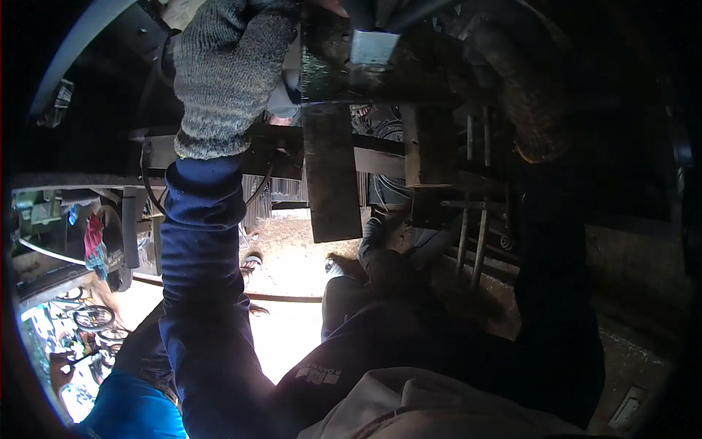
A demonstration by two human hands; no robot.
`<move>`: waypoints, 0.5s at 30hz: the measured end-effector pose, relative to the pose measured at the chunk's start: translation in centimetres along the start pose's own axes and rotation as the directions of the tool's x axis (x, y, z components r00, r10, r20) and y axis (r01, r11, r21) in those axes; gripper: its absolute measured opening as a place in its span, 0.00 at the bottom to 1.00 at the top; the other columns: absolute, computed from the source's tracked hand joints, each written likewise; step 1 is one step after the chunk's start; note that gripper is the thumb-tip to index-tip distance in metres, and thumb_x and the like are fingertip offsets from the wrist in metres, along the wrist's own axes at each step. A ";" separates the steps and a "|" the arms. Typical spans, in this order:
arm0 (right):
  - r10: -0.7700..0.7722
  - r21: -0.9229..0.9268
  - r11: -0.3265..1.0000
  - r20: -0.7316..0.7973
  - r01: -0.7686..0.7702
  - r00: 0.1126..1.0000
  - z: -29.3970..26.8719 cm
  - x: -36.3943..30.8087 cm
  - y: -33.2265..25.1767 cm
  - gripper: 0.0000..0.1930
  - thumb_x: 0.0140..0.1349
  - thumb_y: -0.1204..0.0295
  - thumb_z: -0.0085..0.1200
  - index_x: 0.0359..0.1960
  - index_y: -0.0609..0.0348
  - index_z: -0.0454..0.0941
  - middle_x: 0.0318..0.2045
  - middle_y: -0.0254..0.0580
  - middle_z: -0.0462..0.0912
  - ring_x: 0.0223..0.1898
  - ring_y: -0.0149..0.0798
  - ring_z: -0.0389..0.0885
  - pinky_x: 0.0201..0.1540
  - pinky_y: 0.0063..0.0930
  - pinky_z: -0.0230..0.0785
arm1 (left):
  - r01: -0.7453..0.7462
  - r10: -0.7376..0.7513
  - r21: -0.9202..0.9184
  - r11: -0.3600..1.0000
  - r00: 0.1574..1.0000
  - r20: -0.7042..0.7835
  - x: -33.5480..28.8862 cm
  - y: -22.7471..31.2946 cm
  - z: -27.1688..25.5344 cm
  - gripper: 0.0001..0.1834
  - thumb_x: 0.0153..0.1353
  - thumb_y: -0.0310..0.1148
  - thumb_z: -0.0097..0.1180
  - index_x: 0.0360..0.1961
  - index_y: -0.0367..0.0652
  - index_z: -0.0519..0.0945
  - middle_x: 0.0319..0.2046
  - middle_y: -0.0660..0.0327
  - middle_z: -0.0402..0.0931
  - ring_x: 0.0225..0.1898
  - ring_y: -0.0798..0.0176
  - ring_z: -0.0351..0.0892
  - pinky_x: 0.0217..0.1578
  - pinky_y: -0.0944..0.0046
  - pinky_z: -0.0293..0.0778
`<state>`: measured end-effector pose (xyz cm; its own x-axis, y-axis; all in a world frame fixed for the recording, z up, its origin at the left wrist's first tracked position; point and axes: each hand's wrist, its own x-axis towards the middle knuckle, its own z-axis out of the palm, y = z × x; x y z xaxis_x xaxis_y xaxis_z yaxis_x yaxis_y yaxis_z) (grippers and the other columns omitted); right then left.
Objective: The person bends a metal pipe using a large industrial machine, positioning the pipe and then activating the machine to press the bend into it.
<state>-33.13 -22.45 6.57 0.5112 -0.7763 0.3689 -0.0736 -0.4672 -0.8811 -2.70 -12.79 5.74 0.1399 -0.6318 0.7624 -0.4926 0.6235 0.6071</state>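
Note:
My left hand point(219, 80), in a grey knitted glove, is raised to the upper edge at the left. It looks closed, but the fingertips and whatever they hold are cut off. Deep in shadow at the upper right, my right hand point(515, 84), also gloved, has its fingers curled; what lies in them is too dark to make out. Between the hands is a dark flat plate point(329, 73) with a small shiny metal block point(373, 47) on it. Beneath the plate a wooden board point(331, 175) hangs down, and a shorter wooden block point(431, 150) stands to its right.
Metal bars point(479, 241) form a rack below my right hand. A dark crossbeam point(278, 150) runs behind the board. At the lower left is another person in a blue top point(135, 410), near several bicycles point(95, 316). A red cloth point(95, 238) hangs at the left.

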 end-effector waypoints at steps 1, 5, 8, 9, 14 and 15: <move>0.007 -0.024 1.000 -0.030 -0.008 1.000 -0.6 -0.2 -0.2 0.17 0.72 0.68 0.58 0.59 0.59 0.76 0.43 0.36 0.83 0.43 0.29 0.80 0.45 0.28 0.75 | 0.003 -0.004 -0.083 0.997 1.000 -0.020 0.3 0.2 1.1 0.07 0.65 0.22 0.54 0.40 0.34 0.83 0.30 0.63 0.83 0.29 0.69 0.79 0.32 0.68 0.75; 0.011 -0.017 1.000 -0.044 -0.012 0.999 -0.1 0.4 1.5 0.18 0.72 0.68 0.58 0.60 0.59 0.76 0.44 0.36 0.83 0.43 0.29 0.81 0.46 0.28 0.75 | -0.040 0.036 0.088 0.995 0.998 0.051 0.2 -0.9 -0.6 0.08 0.65 0.26 0.58 0.43 0.37 0.84 0.30 0.60 0.85 0.30 0.67 0.83 0.33 0.66 0.78; 0.017 -0.043 0.999 -0.064 -0.019 0.998 -0.2 0.4 1.8 0.18 0.73 0.68 0.57 0.60 0.59 0.75 0.44 0.36 0.83 0.44 0.29 0.81 0.46 0.28 0.75 | -0.043 0.016 0.158 0.986 0.986 0.168 -0.8 -2.5 -2.3 0.15 0.67 0.32 0.62 0.54 0.45 0.85 0.36 0.60 0.88 0.34 0.67 0.87 0.38 0.65 0.83; 0.018 -0.041 0.999 -0.060 -0.020 0.998 0.1 0.7 1.9 0.18 0.73 0.68 0.57 0.61 0.59 0.75 0.44 0.37 0.84 0.44 0.29 0.81 0.46 0.28 0.75 | -0.098 0.071 0.257 0.962 0.991 0.110 -0.8 -2.0 -2.5 0.12 0.65 0.30 0.61 0.49 0.42 0.85 0.32 0.58 0.86 0.31 0.63 0.86 0.35 0.64 0.81; 0.063 -0.097 0.993 -0.077 -0.070 0.995 -0.5 0.4 2.5 0.18 0.73 0.68 0.57 0.62 0.59 0.75 0.44 0.37 0.84 0.44 0.29 0.82 0.46 0.28 0.76 | -0.127 0.090 0.444 0.887 0.991 0.104 -0.2 -1.1 -1.2 0.08 0.59 0.27 0.63 0.40 0.41 0.86 0.27 0.50 0.83 0.29 0.48 0.83 0.30 0.59 0.79; 0.072 -0.102 0.992 -0.067 -0.078 0.995 -0.3 0.4 2.4 0.18 0.73 0.68 0.57 0.62 0.59 0.75 0.44 0.37 0.84 0.44 0.29 0.82 0.46 0.28 0.76 | -0.198 0.165 0.402 0.894 0.980 0.114 -0.3 -1.7 -1.3 0.09 0.59 0.27 0.63 0.40 0.41 0.86 0.28 0.50 0.84 0.29 0.49 0.83 0.31 0.59 0.79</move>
<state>-33.31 -24.02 4.66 0.4463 -0.8344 0.3235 -0.2005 -0.4455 -0.8725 -0.76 -13.05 4.74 -0.0422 -0.5683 0.8217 -0.8136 0.4969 0.3018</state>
